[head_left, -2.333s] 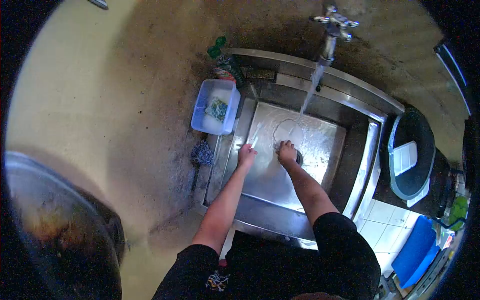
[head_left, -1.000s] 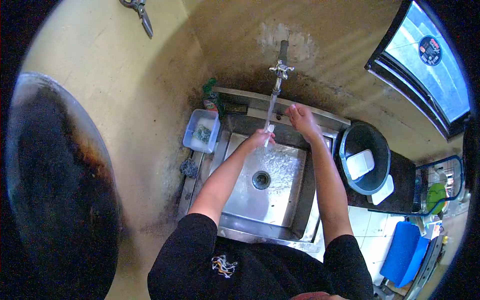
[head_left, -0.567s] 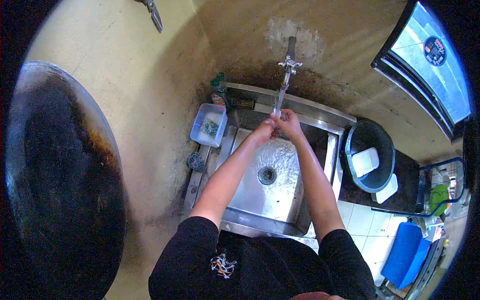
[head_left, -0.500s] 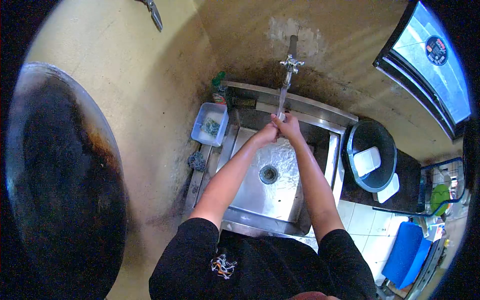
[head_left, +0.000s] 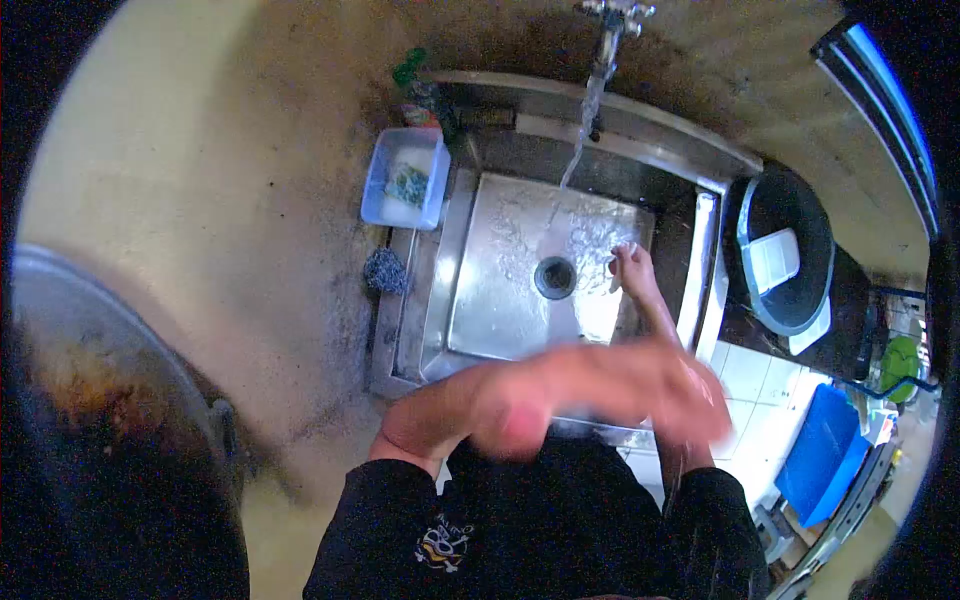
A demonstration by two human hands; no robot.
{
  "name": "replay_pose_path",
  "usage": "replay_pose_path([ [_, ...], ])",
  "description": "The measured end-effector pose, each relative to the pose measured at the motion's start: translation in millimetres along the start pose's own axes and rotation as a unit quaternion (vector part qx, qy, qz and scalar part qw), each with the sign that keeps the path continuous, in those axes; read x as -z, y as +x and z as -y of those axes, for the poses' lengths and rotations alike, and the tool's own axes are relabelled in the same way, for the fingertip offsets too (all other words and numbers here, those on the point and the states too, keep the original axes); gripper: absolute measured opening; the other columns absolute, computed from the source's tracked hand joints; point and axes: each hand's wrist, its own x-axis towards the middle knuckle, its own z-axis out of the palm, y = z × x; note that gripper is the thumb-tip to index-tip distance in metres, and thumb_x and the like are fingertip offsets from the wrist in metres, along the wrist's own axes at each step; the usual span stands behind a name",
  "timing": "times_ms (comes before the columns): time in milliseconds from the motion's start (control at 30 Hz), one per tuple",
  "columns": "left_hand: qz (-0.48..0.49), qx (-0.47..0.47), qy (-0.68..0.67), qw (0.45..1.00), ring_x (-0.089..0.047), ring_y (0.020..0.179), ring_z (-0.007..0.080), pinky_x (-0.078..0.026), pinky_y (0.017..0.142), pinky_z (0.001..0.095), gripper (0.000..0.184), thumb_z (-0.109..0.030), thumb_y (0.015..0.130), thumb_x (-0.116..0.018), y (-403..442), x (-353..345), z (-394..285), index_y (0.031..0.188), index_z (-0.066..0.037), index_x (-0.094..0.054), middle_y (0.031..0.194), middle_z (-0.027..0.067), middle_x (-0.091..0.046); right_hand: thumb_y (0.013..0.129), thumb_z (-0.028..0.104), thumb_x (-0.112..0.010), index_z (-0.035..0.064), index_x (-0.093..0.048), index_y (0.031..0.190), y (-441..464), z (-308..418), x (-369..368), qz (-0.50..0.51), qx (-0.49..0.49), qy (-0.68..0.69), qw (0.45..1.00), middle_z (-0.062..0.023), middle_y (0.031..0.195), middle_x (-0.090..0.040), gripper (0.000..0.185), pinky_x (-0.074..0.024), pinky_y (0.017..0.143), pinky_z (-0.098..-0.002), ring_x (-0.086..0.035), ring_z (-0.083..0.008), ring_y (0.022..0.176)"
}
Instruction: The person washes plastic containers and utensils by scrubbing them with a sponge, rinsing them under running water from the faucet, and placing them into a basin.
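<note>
My left arm crosses in front of me. My left hand (head_left: pixel 690 400), smeared by motion, is at my right forearm near the elbow, and its fingers cannot be made out. Over the right side of the steel sink (head_left: pixel 500 230) is my right hand (head_left: pixel 632 266), its fingers curled in; whatever they may hold is too small to name. Water (head_left: pixel 583 130) runs from the tap (head_left: pixel 608 45) into the basin, apart from both hands. A round drain (head_left: pixel 554 278) lies in the sink floor.
Left of the sink are a pale blue tub (head_left: pixel 433 185) with a sponge (head_left: pixel 408 186), a metal scrubber (head_left: pixel 385 271) and a green-capped bottle (head_left: pixel 412 85). At right stands a dark bucket (head_left: pixel 820 240) holding a white container (head_left: pixel 775 260). A large blackened pan (head_left: pixel 90 440) fills the lower left.
My hands have come apart and left the water stream. The left swung back across to my right forearm; the right moved lower and to the right. The view has also shifted.
</note>
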Motion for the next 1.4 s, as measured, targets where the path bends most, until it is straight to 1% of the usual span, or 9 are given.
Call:
replay_pose_path([
  [67,0.004,-0.084,-0.138,0.987,-0.047,0.102,0.0308,-0.034,0.09,0.0429,0.084,-0.068,0.082,-0.023,22.4,-15.9,-17.7,0.11,0.004,-0.055,0.103,0.0189,-0.052,0.09,0.021,-0.044,-0.0022,-0.056,0.085,-17.2,-23.3,11.0,-0.005,-0.029,-0.039,0.999,-0.0073,0.06,-0.056,0.027,-0.0423,0.052,-0.028,-0.053,-0.0134,0.054],
  [133,0.153,-0.089,-0.159,0.971,-0.032,0.121,0.0404,-0.025,0.097,0.0537,0.095,-0.074,0.074,-0.035,26.6,3.5,-14.2,0.116,0.01,-0.048,0.128,0.0299,-0.033,0.092,0.02,-0.043,-0.0016,-0.055,0.083,-38.8,-30.0,18.5,-0.003,-0.031,-0.041,0.999,-0.0062,0.06,-0.054,0.026,-0.0424,0.053,-0.0272,-0.053,-0.0131,0.054],
  [633,-0.021,-0.035,-0.298,0.954,-0.049,0.102,0.0411,-0.036,0.089,0.0511,0.054,-0.044,0.085,-0.05,12.8,-0.8,9.7,0.094,0.009,-0.058,0.11,0.0276,-0.048,0.093,0.026,-0.044,0.0029,-0.052,0.083,-102.8,-56.3,44.2,-0.014,-0.13,0.019,0.991,0.0004,0.062,-0.048,0.027,-0.0388,0.05,-0.0244,-0.045,-0.0083,0.054],
  [700,-0.342,0.007,-0.484,0.806,-0.055,0.091,0.0349,-0.044,0.081,0.0474,0.032,-0.027,0.083,-0.059,8.1,-51.3,-1.2,0.082,0.005,-0.058,0.099,0.0219,-0.054,0.093,0.027,-0.044,0.0025,-0.053,0.082,-103.0,-54.7,46.5,-0.01,-0.13,-0.001,0.991,0.0002,0.062,-0.047,0.028,-0.0387,0.05,-0.0242,-0.045,-0.0085,0.054],
  [800,-0.372,-0.038,-0.463,0.803,-0.056,0.088,0.0299,-0.048,0.075,0.0423,0.015,-0.011,0.079,-0.063,2.6,-59.5,10.0,0.08,0.003,-0.058,0.097,0.019,-0.054,0.091,0.036,-0.045,0.0039,-0.053,0.087,-101.1,-71.3,54.6,0.009,-0.117,0.004,0.993,-0.0009,0.067,-0.051,0.033,-0.0402,0.053,-0.0246,-0.048,-0.01,0.057],
  [833,-0.108,-0.065,-0.317,0.94,-0.058,0.081,0.0288,-0.051,0.071,0.0375,0.01,-0.003,0.077,-0.064,7.9,4.3,20.0,0.078,0.005,-0.057,0.09,0.0191,-0.055,0.091,0.036,-0.045,0.0042,-0.053,0.087,-99.3,-71.8,55.8,0.016,-0.108,0.009,0.994,-0.0008,0.067,-0.051,0.033,-0.0397,0.053,-0.0243,-0.048,-0.0101,0.057],
  [1033,-0.203,-0.027,-0.228,0.952,-0.056,0.071,0.0246,-0.046,0.068,0.0352,0.021,-0.021,0.086,-0.054,-36.5,10.2,35.8,0.075,-0.003,-0.056,0.074,0.0096,-0.056,0.09,0.035,-0.047,0.005,-0.053,0.087,-99.0,-69.7,52.3,-0.024,-0.114,0.046,0.992,0.0001,0.066,-0.05,0.031,-0.039,0.053,-0.0237,-0.048,-0.0096,0.057],
  [1133,-0.489,0.074,-0.302,0.815,-0.055,0.082,0.0236,-0.043,0.078,0.0375,0.025,-0.026,0.086,-0.054,-75.0,77.0,96.1,0.072,-0.005,-0.051,0.077,0.0075,-0.054,0.092,0.026,-0.044,0.0034,-0.053,0.085,-99.5,-70.5,51.8,-0.037,-0.099,0.044,0.993,-0.001,0.064,-0.051,0.025,-0.0388,0.049,-0.0239,-0.048,-0.0093,0.053],
  [1400,-0.548,0.08,-0.397,0.732,-0.053,0.094,0.0279,-0.041,0.087,0.041,0.053,-0.046,0.09,-0.032,-95.1,203.4,191.2,0.1,0.0,-0.055,0.095,0.0136,-0.058,0.093,0.024,-0.044,0.0034,-0.052,0.082,-110.0,-54.4,49.4,-0.035,-0.099,0.063,0.992,-0.0013,0.062,-0.05,0.025,-0.0392,0.049,-0.0247,-0.048,-0.0097,0.053],
])
